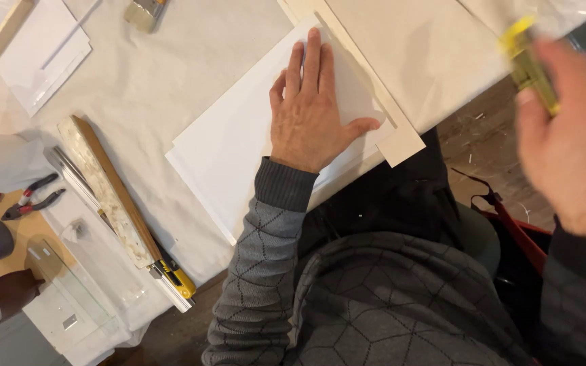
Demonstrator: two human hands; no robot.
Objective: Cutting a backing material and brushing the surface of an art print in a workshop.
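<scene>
Left hand (pixel 313 112) lies flat, palm down, on a stack of white sheets (pixel 239 146) set at an angle on the worktop (pixel 171 68). Fingers (pixel 312 57) extended and held together, thumb spread out to the side toward the near edge; nothing gripped, just pressing on the paper. A cream-coloured board (pixel 401 139) lies under the sheets, its corner sticking out past the thumb and over the worktop edge.

Right hand (pixel 571 142) is raised off the worktop, close to the camera and blurred. Its fingers are closed around a small yellow-green tool (pixel 530 64); the kind of tool cannot be told through the blur.

Worktop is covered with a pale cloth. To the left of the sheets: a long wooden-edged bar (pixel 113 193) lying diagonally, a yellow utility knife (pixel 174 274) just at its near end, and a metal ruler (pixel 76 176) beside it. Further left, red-handled pliers (pixel 32 200) on a brown board. A brush (pixel 145 12) at the top edge, more white paper (pixel 42 51) top left. The person wears a grey patterned sweater (pixel 374 298).
</scene>
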